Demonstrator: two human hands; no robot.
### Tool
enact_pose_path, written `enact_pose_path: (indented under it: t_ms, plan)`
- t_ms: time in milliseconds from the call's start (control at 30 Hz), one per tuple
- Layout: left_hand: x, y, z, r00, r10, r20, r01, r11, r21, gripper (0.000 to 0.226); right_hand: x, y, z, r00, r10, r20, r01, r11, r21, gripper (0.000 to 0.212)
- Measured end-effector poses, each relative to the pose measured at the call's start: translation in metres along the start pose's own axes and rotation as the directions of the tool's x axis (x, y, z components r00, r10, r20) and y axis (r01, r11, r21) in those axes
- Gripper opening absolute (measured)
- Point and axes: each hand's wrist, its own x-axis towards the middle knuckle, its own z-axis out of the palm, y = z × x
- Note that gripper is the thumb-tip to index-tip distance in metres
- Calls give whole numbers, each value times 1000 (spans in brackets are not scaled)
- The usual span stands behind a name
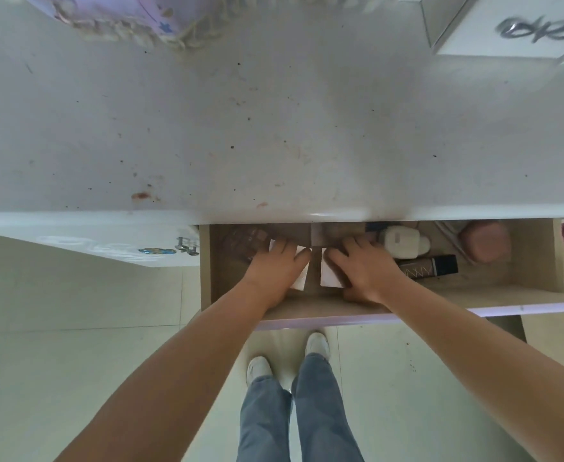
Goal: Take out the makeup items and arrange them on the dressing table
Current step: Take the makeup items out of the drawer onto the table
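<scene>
Both hands reach into the open wooden drawer under the stained white dressing table. The left hand and right hand each lie, fingers spread, on a white wedge sponge. Right of them lie a white bottle, a brown tube with unreadable lettering and a pink round case.

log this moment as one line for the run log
phase: reaching into drawer | left hand: on white piece | right hand: on white piece | foundation tube: still in drawer | tabletop: no makeup placed

White bottle, pink jar, stained white tabletop
</scene>
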Motion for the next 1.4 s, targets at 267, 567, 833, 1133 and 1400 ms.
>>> enact_pose_path:
  t_ms: [267,567,833,1133,1400]
  plan:
    - [-83,-10,-49,977,-123,-172,80,968,-239,55,-53,-15,-70,975,-103,-197,129,983,128,71]
    - [-140,-95,-88,831,-492,-260,400,853,-335,42,-2,-67,-170,874,-274,-402,314,949,37,62]
    - [-177,-223,-96,754,-631,-182,515,741,-431,37,76,-157,-236,863,-260,-433,321,944,73,50]
    - [-187,-318,-75,892,-449,-56,404,847,-346,39,140,-226,-235,895,-224,-386,311,934,178,55]
    - [-186,-344,-70,942,-326,-79,295,919,-262,46,155,-245,-235,925,-202,-322,276,940,201,57]
